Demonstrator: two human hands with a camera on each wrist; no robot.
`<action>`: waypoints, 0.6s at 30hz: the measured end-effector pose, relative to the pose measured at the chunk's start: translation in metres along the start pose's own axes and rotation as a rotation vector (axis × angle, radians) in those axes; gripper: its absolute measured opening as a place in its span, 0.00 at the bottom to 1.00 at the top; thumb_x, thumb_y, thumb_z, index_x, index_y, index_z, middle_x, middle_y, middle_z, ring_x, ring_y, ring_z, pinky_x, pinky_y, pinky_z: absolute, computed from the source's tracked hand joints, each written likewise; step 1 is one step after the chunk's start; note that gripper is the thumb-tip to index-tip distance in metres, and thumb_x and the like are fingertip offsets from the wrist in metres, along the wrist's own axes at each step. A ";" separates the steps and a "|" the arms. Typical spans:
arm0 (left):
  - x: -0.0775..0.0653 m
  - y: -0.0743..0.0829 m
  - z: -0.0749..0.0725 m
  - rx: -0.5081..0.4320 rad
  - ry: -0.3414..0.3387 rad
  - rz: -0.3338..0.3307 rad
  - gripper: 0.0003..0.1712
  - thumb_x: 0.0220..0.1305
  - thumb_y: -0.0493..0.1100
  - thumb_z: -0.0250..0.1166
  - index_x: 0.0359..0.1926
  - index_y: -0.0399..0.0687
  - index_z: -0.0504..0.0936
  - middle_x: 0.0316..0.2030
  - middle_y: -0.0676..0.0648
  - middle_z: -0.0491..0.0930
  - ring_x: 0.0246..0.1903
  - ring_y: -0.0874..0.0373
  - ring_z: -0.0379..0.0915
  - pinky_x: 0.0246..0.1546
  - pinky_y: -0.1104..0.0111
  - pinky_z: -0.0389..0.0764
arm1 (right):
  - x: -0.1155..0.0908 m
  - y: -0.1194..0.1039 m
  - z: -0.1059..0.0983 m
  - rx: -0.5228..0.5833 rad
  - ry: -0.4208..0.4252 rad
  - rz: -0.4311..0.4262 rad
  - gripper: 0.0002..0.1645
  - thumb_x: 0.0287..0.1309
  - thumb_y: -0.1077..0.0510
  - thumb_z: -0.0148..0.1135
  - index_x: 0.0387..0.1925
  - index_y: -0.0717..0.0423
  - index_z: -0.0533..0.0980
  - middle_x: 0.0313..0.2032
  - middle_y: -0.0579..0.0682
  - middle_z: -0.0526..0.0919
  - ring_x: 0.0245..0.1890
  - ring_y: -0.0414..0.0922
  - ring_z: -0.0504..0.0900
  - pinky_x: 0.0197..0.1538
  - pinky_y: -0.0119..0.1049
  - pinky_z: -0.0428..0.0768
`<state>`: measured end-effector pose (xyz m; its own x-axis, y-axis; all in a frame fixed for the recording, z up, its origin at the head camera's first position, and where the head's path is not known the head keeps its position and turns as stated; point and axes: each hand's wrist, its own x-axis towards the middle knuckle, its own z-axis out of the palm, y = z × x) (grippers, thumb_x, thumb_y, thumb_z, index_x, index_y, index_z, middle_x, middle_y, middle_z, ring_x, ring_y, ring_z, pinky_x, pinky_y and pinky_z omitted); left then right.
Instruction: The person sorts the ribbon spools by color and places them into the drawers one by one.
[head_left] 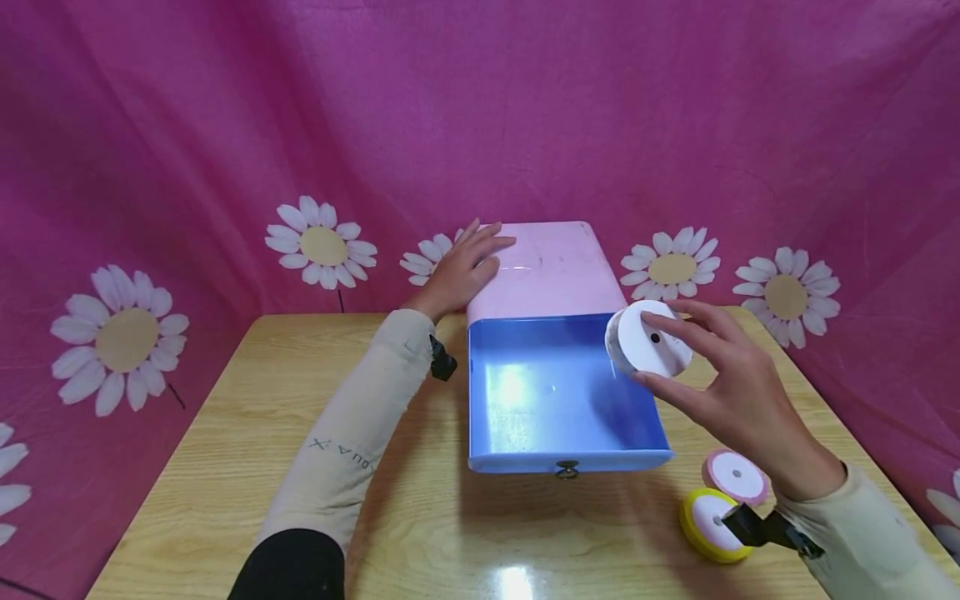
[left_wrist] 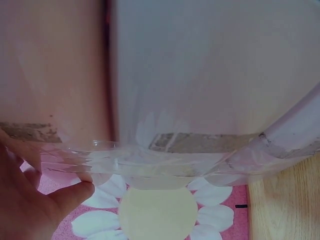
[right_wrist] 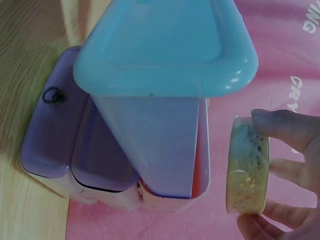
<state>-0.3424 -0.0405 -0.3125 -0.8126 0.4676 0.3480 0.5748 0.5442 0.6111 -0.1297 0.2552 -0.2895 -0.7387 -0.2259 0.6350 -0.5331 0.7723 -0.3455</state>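
Note:
A pink drawer unit stands at the back of the table, its blue top drawer pulled out, with nothing visible inside. My left hand rests on the unit's top left edge, fingers extended. In the left wrist view that hand appears beside the unit's taped edge. Above the drawer's right side, my right hand pinches a white-faced ribbon spool between thumb and fingers. The right wrist view shows the spool's side, patterned with small stars, clear of the drawer.
A pink-rimmed spool and a yellow-rimmed spool lie on the wooden table near my right forearm. Two purple drawers sit below the blue one, pushed in. A pink flowered cloth hangs behind.

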 end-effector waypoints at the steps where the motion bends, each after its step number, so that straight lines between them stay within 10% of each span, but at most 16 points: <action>1: 0.000 0.000 0.000 0.000 0.001 0.003 0.26 0.70 0.51 0.46 0.68 0.63 0.69 0.74 0.56 0.53 0.74 0.62 0.30 0.70 0.46 0.39 | 0.001 -0.001 0.001 0.006 -0.009 -0.002 0.45 0.33 0.61 0.82 0.60 0.46 0.77 0.60 0.53 0.73 0.56 0.52 0.73 0.51 0.11 0.63; 8: 0.000 -0.002 0.000 0.006 -0.001 0.025 0.26 0.71 0.51 0.45 0.68 0.61 0.69 0.74 0.54 0.54 0.74 0.59 0.31 0.70 0.46 0.40 | 0.006 -0.002 0.012 0.017 -0.073 -0.030 0.45 0.33 0.58 0.83 0.60 0.45 0.77 0.59 0.51 0.73 0.55 0.50 0.74 0.51 0.14 0.66; 18: 0.001 -0.003 -0.001 0.009 -0.004 0.030 0.26 0.71 0.51 0.44 0.68 0.62 0.69 0.74 0.56 0.53 0.74 0.61 0.30 0.71 0.47 0.39 | 0.014 -0.003 0.028 0.062 -0.172 -0.050 0.42 0.32 0.56 0.83 0.55 0.47 0.77 0.58 0.52 0.74 0.57 0.52 0.74 0.47 0.55 0.80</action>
<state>-0.3451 -0.0426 -0.3134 -0.7947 0.4866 0.3628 0.5996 0.5363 0.5940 -0.1496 0.2332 -0.2990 -0.7673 -0.3655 0.5269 -0.5915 0.7207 -0.3615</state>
